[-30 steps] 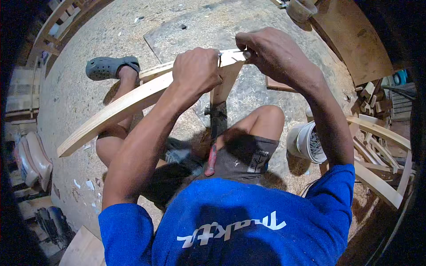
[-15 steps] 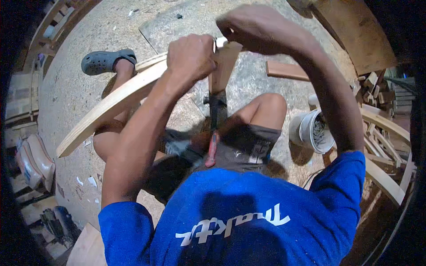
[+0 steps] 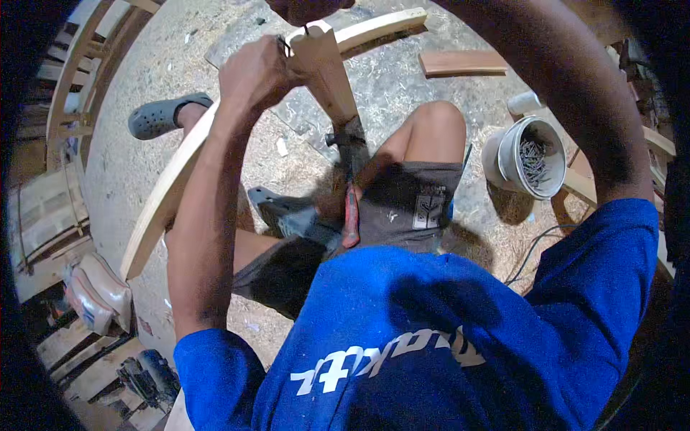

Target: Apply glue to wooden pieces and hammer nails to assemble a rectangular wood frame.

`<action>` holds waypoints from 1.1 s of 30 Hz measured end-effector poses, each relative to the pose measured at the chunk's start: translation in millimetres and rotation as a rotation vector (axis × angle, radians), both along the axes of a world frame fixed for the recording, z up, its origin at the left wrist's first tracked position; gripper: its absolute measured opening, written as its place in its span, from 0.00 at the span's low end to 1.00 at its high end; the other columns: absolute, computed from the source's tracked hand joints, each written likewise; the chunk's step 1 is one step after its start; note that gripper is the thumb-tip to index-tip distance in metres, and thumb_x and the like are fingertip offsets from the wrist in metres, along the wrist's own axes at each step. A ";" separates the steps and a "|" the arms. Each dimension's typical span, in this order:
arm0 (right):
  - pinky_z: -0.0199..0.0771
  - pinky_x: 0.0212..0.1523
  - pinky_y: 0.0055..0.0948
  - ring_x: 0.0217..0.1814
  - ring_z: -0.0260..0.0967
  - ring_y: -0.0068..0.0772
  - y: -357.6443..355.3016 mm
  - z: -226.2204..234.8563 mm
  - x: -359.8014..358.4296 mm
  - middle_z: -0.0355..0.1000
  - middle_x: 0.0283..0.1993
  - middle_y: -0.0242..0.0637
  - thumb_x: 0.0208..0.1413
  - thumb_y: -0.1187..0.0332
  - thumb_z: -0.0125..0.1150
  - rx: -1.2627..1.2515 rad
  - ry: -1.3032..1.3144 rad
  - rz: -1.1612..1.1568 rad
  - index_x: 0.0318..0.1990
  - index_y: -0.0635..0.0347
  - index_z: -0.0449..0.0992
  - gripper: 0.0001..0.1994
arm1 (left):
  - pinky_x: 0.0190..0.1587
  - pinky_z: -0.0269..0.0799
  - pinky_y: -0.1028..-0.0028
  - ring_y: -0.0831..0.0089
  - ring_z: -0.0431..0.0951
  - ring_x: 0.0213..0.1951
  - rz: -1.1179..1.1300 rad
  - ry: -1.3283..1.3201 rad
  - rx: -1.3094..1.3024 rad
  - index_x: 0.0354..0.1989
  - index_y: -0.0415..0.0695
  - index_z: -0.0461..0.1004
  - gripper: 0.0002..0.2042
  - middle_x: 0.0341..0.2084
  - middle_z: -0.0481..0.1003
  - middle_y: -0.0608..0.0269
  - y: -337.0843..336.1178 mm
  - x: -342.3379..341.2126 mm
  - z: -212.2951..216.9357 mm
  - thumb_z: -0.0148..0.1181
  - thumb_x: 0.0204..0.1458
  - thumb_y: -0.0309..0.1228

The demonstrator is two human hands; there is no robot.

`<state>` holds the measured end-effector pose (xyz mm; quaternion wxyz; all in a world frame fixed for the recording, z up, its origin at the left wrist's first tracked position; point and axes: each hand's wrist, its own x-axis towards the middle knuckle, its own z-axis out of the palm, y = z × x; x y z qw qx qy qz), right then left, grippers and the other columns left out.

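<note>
My left hand (image 3: 257, 75) is closed at the upper part of a long curved wooden piece (image 3: 159, 197), which runs down along my left forearm. A thin dark bit, perhaps a nail, shows by its fingers. A flat tapered board (image 3: 327, 75) meets the curved wood beside that hand, its lower end between my knees. My right hand (image 3: 309, 8) is curled just above this joint, cut by the top edge, its fingers mostly hidden. Another thin dark bit stands on the joint below it. A hammer (image 3: 351, 219) with a red grip lies on my lap, its dark head against the board's lower end.
At right stands a white bucket (image 3: 509, 161) of nails, with a pale cylinder (image 3: 525, 103) behind it. A reddish plank (image 3: 462, 63) and another curved pale length (image 3: 381, 29) lie ahead. Plastic bags (image 3: 100, 291) and a dark tool (image 3: 149, 375) are at left.
My view has shifted. Both hands now appear farther up and left in the picture, the right partly out of it. More of the curved wood ahead and a second shoe show.
</note>
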<state>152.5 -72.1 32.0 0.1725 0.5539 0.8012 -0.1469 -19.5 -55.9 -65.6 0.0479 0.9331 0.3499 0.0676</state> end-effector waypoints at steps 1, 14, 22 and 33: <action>0.66 0.23 0.44 0.21 0.68 0.40 -3.6 2.4 3.7 0.72 0.22 0.45 0.50 0.72 0.52 -0.050 0.064 0.059 0.23 0.73 0.76 0.12 | 0.39 0.78 0.53 0.46 0.83 0.38 0.046 0.057 -0.023 0.34 0.40 0.81 0.26 0.32 0.82 0.43 -2.2 0.4 0.8 0.76 0.38 0.52; 0.79 0.38 0.36 0.37 0.81 0.35 -53.9 49.3 37.2 0.82 0.39 0.47 0.54 0.76 0.60 0.168 0.524 -0.231 0.48 0.69 0.78 0.13 | 0.39 0.78 0.52 0.44 0.83 0.36 0.053 -0.040 -0.022 0.34 0.41 0.81 0.19 0.29 0.81 0.42 -10.5 -2.1 2.6 0.75 0.39 0.42; 0.78 0.41 0.35 0.37 0.80 0.39 -61.6 7.7 29.6 0.81 0.35 0.44 0.54 0.71 0.66 0.525 0.575 -0.067 0.39 0.63 0.83 0.07 | 0.38 0.78 0.52 0.45 0.83 0.35 0.069 -0.012 -0.033 0.34 0.40 0.81 0.21 0.29 0.81 0.42 -10.7 -0.9 2.0 0.76 0.38 0.43; 0.73 0.35 0.46 0.34 0.76 0.56 -60.6 -22.5 7.5 0.75 0.28 0.52 0.52 0.75 0.61 0.832 0.619 0.108 0.26 0.64 0.77 0.04 | 0.39 0.78 0.52 0.46 0.83 0.36 0.036 -0.014 0.020 0.34 0.40 0.81 0.22 0.29 0.81 0.43 -10.7 -1.2 0.2 0.74 0.40 0.47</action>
